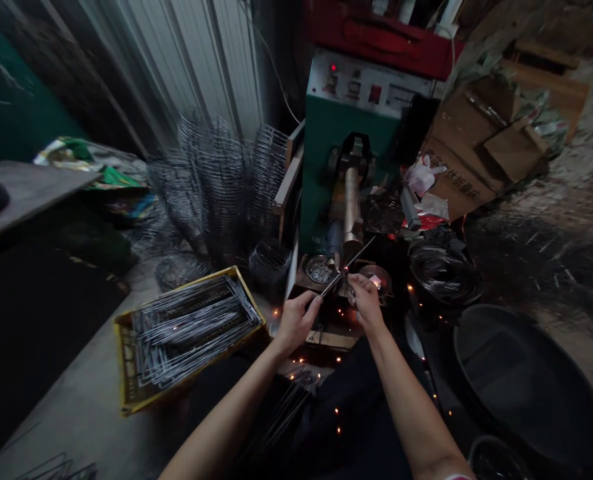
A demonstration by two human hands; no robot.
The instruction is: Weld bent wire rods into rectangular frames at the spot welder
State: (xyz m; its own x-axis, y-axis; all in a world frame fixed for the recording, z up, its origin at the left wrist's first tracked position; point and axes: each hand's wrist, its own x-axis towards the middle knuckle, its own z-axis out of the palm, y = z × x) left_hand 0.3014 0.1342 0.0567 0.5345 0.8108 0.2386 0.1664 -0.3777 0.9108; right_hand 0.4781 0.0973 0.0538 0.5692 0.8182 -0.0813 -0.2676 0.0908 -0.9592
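Beside green machine point(321, 143), yellow crate point(122, 367), wire coil point(443, 270)

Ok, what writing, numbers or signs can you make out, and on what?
"折叠床": end of the line on the cardboard box; earlier characters blurred.
Control panel: markings too small to read.
Green welding machine, lower front: faint marking, unreadable.

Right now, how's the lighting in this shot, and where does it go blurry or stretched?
Head view, centre: dim, with orange sparks glowing brightly around the left hand and right hand, both fairly clear; head view, top: the corrugated metal sheeting looks paler; head view, right edge: the brick wall smears; head view, lower right: the round black tub appears stretched towards the corner.
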